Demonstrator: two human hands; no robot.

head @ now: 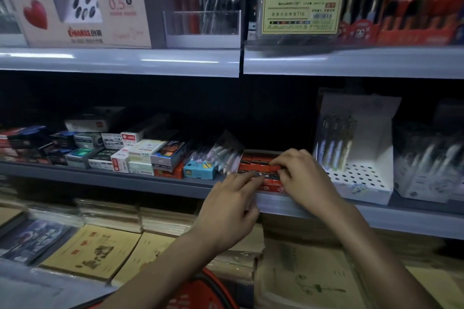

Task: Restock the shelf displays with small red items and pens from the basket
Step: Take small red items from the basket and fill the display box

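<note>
A red display box (pixel 256 162) filled with rows of small red items sits on the middle shelf (pixel 125 178). My left hand (pixel 231 208) reaches to its front edge, fingers stretched onto the front row. My right hand (pixel 298 175) lies on top of the rows, fingertips pinched around one small red item (pixel 274 167). A red basket (pixel 200 291) shows at the bottom, under my left forearm. Bagged pens (pixel 223 153) lean just left of the red box.
Small stationery boxes (pixel 140 153) crowd the middle shelf's left. A white perforated pen stand (pixel 356 158) stands right of the red box. The upper shelf holds pen displays (pixel 82 7) and a yellow label (pixel 300 14). Stacked notebooks (pixel 93 248) lie below.
</note>
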